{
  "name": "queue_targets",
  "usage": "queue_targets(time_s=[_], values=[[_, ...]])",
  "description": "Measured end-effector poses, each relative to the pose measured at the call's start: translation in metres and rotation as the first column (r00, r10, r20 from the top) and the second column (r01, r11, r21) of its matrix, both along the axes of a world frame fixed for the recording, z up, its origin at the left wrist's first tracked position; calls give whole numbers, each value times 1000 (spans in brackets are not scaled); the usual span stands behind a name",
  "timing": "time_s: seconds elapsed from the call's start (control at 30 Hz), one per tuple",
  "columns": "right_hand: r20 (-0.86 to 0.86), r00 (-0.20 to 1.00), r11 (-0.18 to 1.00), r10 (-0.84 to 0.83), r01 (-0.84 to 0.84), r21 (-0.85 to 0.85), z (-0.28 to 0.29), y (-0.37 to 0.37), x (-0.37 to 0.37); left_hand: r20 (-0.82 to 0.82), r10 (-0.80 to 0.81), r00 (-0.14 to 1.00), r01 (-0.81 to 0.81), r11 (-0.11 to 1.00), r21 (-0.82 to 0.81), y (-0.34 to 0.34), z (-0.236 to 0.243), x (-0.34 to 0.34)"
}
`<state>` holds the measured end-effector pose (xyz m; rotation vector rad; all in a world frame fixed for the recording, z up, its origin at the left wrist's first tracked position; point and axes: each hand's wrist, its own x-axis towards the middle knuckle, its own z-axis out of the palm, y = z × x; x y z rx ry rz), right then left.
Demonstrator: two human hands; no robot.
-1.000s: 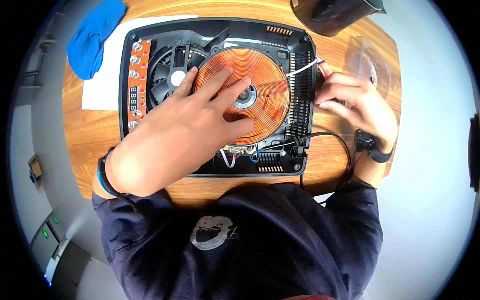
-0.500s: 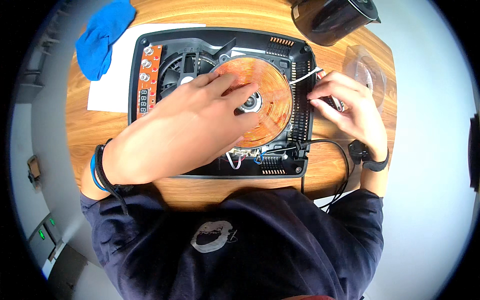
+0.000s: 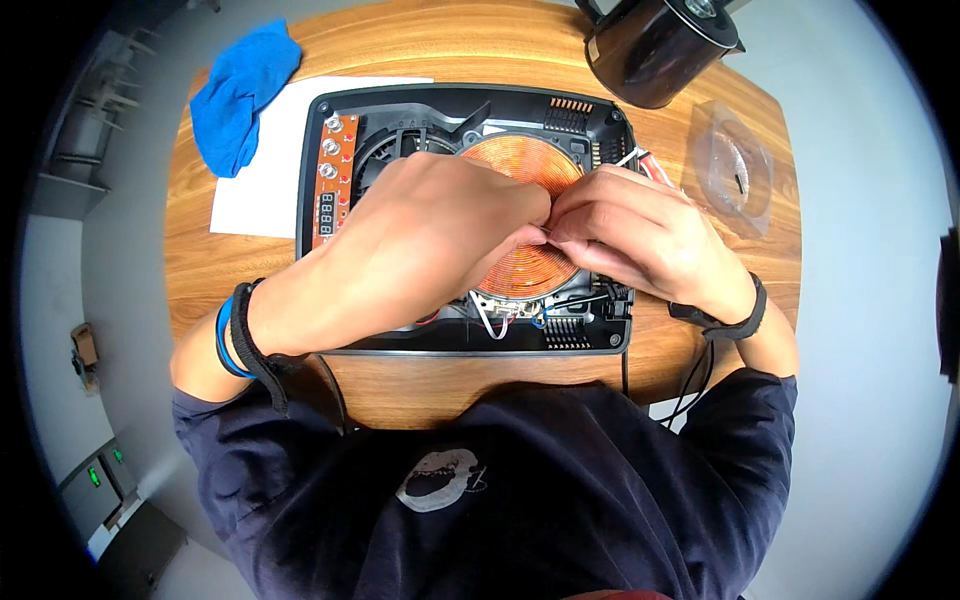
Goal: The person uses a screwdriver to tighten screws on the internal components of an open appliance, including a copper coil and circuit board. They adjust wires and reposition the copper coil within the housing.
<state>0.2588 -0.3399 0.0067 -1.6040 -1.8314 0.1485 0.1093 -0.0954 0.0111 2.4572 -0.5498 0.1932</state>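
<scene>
An opened induction cooker [image 3: 420, 97] lies in front of me, its black housing holding a flat round copper coil [image 3: 525, 280]. My left hand [image 3: 430, 225] reaches over the cooker from the left and covers part of the coil and the fan. My right hand [image 3: 645, 230] comes in from the right. The fingertips of both hands are pinched together and meet above the middle of the coil. Whatever they hold is too small and too covered to name. An orange control board [image 3: 328, 195] with red buttons and a display sits along the housing's left side.
A blue cloth [image 3: 238, 105] rests on a white sheet [image 3: 265, 195] at the far left. At the back right stands a dark kettle [image 3: 655, 55], with a clear plastic tray [image 3: 735, 165] nearer. A black cord [image 3: 690, 385] trails off the table's near right side.
My right hand has moved left from beside the housing to meet the left hand over the coil. The left hand's spread fingers have drawn into a pinch.
</scene>
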Motion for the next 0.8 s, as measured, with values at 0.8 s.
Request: queue_targets(time_s=[0.8], values=[[364, 514, 434, -777, 855, -283, -19, -78, 61, 39, 174, 984, -173, 985, -15, 17, 4, -2]])
